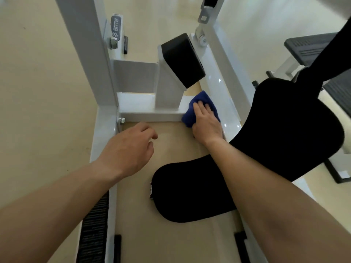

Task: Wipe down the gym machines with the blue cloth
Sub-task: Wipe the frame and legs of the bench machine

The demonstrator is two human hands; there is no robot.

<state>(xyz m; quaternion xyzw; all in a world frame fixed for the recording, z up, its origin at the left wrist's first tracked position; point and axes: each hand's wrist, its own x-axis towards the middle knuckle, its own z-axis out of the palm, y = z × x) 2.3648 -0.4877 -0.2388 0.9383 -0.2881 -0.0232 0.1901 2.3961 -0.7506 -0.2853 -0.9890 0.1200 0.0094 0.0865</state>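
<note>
Right of centre in the frame, the right hand (pixel 206 121) presses the blue cloth (pixel 197 109) flat-fingered onto the white crossbar (pixel 150 109), mid-wipe. The left hand (pixel 131 147) hovers loosely curled, holding nothing. Next likely calls for sweeping leftward along the bar.

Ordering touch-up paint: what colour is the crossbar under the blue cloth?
The crossbar is white; head view.

There are 2 hands (pixel 129 147) (pixel 207 122), 1 blue cloth (pixel 200 100), 1 white machine frame (pixel 148 105) and 3 black pads (pixel 182 59) (pixel 284 130) (pixel 190 192).
</note>
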